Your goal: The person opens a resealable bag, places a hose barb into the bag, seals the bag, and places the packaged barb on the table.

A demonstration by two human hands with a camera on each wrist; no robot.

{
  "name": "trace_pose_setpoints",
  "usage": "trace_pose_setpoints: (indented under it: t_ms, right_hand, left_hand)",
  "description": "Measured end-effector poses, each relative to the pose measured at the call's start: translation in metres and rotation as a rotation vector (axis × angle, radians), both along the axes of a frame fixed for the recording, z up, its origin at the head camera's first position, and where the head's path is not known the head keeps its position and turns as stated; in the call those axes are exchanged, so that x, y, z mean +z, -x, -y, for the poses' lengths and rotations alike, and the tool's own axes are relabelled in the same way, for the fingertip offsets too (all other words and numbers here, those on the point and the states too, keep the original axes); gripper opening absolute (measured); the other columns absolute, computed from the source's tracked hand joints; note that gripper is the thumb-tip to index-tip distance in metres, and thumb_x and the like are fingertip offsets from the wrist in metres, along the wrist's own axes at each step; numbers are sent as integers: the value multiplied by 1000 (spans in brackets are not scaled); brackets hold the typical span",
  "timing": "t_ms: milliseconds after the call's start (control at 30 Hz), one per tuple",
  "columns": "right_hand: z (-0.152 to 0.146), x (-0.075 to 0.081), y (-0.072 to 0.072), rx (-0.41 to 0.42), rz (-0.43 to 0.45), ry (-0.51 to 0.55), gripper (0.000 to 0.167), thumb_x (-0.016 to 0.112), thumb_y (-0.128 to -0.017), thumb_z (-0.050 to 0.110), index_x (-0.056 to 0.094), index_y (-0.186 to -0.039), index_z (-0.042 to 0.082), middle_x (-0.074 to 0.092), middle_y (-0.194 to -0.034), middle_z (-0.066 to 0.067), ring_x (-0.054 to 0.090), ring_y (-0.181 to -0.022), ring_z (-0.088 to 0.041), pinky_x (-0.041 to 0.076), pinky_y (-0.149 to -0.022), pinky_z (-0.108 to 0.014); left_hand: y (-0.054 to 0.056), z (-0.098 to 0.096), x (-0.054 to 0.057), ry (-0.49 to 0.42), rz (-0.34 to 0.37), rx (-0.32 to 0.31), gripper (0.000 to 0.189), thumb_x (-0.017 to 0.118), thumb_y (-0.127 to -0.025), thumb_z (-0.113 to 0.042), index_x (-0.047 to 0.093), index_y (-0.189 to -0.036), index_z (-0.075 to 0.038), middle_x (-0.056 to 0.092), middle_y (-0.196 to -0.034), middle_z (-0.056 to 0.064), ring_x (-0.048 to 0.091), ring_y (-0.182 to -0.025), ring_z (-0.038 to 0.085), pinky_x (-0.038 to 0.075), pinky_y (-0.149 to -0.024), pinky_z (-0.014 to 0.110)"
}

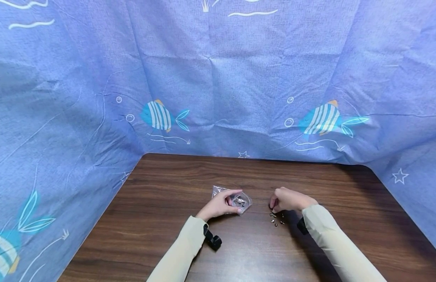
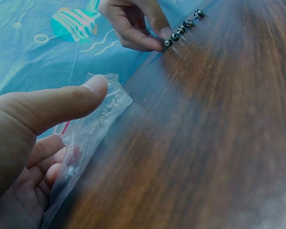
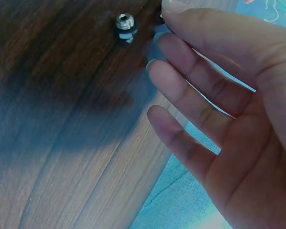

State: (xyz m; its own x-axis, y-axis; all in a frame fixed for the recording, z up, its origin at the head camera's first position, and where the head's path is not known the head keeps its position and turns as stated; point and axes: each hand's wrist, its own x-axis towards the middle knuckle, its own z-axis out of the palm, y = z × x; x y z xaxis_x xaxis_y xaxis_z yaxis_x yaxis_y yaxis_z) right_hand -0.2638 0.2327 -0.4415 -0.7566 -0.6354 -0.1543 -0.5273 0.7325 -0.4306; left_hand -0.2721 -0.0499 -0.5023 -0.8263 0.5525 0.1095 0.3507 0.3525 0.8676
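My left hand (image 1: 218,204) holds a clear plastic zip bag (image 1: 245,197), thumb on one side and fingers curled on the other. Small metal pieces show through the film. In the left wrist view a red zip line runs across the bag (image 2: 101,117). To the right, my right hand (image 1: 289,199) has thumb and fingertips at a small metal screw (image 3: 161,18), mostly hidden behind the thumb. Its other fingers are loosely bent. Several similar screws (image 1: 272,221) lie just below this hand. One screw (image 3: 125,26) shows a shiny socket head and a dark ring.
A brown wood-grain table (image 1: 161,219) lies under both hands. Blue cloth (image 1: 246,86) with printed fish hangs behind it and along its sides. A black wrist strap with a camera (image 1: 213,239) is on the left wrist.
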Motion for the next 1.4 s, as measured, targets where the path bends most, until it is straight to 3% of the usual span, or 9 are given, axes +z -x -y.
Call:
trace_pose_setpoints:
  t_ms: [500, 1400]
  right_hand:
    - [1, -3, 2, 59, -121, -15, 12, 73, -75, 2, 72, -73, 13, 67, -71, 10, 53, -64, 3, 46, -59, -18]
    - [8, -3, 8, 54, -110, 10, 10, 68, -74, 3, 71, -73, 12, 65, -69, 10, 52, -62, 3, 46, -60, -18]
  left_hand:
    - [2, 0, -1, 30, -31, -4, 66, 82, -76, -19, 55, -136, -11, 58, -77, 2, 49, -67, 6, 43, -61, 18]
    - [1, 0, -1, 32, -17, 0, 66, 82, -76, -18, 55, -136, -11, 57, -76, -1, 49, -67, 5, 42, -59, 19]
